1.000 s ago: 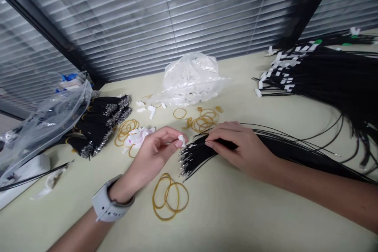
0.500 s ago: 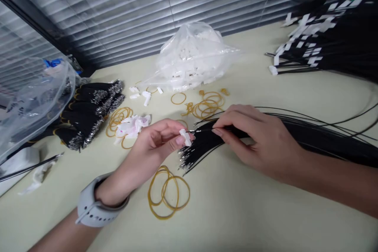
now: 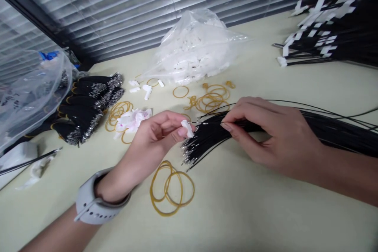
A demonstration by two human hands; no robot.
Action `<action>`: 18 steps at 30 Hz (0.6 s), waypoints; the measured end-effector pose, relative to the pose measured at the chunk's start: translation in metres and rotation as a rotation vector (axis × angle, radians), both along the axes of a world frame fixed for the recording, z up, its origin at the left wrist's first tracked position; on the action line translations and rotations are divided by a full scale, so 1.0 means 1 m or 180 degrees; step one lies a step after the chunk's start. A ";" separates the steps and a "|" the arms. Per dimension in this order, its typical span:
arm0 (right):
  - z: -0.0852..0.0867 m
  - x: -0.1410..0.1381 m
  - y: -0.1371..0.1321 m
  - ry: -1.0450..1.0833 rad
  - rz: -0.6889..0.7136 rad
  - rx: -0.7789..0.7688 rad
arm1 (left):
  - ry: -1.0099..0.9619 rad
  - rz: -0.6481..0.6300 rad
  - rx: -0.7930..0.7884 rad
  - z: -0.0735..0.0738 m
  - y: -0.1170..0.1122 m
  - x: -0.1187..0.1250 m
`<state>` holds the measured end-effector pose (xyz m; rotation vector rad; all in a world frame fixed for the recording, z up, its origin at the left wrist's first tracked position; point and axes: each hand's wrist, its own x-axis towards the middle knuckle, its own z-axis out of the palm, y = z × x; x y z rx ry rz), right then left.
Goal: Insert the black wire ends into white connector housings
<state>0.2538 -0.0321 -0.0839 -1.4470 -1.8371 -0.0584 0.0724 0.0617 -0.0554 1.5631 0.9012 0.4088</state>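
Since a second ago, a thin black wire (image 3: pixel 215 124) has appeared between the hands: the right hand (image 3: pixel 274 138) pinches it, now farther from the left. The left hand (image 3: pixel 155 141) holds a white piece (image 3: pixel 188 128), thumb to finger. So wire and piece now face each other; can't tell if joined. Black wire bundle (image 3: pixel 203 138) lies under the right hand, on the bench (image 3: pixel 236 208).

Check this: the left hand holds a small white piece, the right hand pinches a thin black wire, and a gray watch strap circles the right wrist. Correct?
No: the head view shows the gray watch strap circling the left wrist, not the right. The left hand holds a small white piece and the right hand pinches a thin black wire.
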 end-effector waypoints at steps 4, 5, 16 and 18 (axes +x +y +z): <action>0.000 0.001 -0.001 -0.0100 -0.0004 0.0038 | -0.0118 -0.0022 -0.0106 0.000 0.001 0.002; 0.000 0.001 -0.001 -0.0127 0.0002 0.0033 | -0.0125 -0.0020 -0.0120 0.000 0.001 0.002; 0.001 0.000 0.000 -0.0189 0.0094 0.0045 | -0.0049 -0.0029 -0.0179 0.000 0.000 0.001; 0.001 0.000 0.000 -0.0162 0.0129 0.0053 | -0.0022 -0.0005 -0.0205 0.000 0.000 0.001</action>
